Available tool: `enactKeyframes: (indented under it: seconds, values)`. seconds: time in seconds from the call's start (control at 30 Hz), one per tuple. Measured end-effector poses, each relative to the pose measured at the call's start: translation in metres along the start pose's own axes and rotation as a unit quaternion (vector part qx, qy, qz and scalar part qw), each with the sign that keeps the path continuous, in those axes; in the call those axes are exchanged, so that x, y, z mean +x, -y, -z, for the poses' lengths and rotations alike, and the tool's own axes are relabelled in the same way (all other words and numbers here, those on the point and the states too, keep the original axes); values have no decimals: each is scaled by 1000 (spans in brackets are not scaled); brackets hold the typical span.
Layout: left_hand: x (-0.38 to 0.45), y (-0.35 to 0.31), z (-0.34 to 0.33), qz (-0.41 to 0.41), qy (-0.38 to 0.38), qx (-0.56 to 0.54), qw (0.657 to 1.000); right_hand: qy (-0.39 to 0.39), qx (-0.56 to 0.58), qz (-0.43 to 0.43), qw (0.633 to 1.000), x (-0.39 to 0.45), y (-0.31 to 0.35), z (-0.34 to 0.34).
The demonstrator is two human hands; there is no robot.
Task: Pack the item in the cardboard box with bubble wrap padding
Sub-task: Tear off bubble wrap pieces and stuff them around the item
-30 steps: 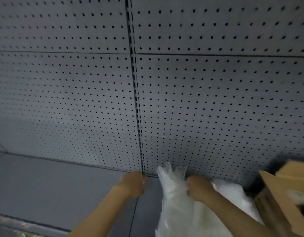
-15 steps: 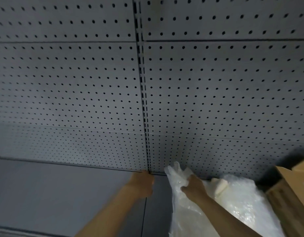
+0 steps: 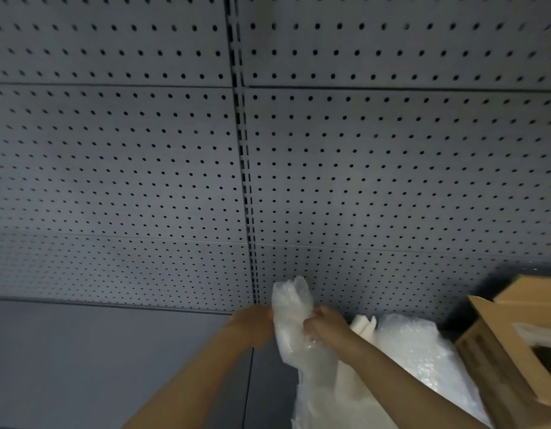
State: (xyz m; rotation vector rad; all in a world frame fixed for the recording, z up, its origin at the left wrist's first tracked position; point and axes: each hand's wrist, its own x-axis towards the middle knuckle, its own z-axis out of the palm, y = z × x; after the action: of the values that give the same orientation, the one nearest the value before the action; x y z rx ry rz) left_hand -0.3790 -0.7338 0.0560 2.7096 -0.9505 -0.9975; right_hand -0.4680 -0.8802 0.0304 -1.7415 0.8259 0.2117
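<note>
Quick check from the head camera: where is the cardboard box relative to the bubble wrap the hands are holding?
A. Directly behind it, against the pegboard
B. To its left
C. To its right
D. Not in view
C: the box sits at the right edge of the view, right of the bubble wrap that the left hand and right hand grip.

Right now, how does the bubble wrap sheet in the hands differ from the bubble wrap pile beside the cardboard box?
The bubble wrap sheet is bunched and raised upright, gripped between the left hand and right hand; the bubble wrap pile lies low, and no hand grips it. The sheet stands left of the pile, farther from the cardboard box. Both are clear, whitish and bubbled.
</note>
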Motion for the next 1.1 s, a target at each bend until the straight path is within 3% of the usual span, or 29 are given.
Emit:
enactKeyframes:
  seconds: [0.1,0.2,0.3,0.47,0.67,0.87,1.1]
  values:
    - [6,5,-2,30,-7,-193,981,34,115,-3,993,-11,7,4]
    - [12,17,-3,42,30,-401,914,78,195,9,978,-17,8,7]
    - [-10,11,7,23,54,-525,849,96,231,-3,968,-24,5,7]
    - [-25,3,10,-105,56,-540,833,132,298,-15,945,-45,6,5]
    - [-30,2,4,-130,44,-547,826,126,300,-7,946,-61,4,4]
    - [-38,2,2,-114,7,-623,773,33,262,51,963,-77,7,-6]
    - [-44,0,6,-127,63,-682,718,3,289,97,952,-94,-4,8]
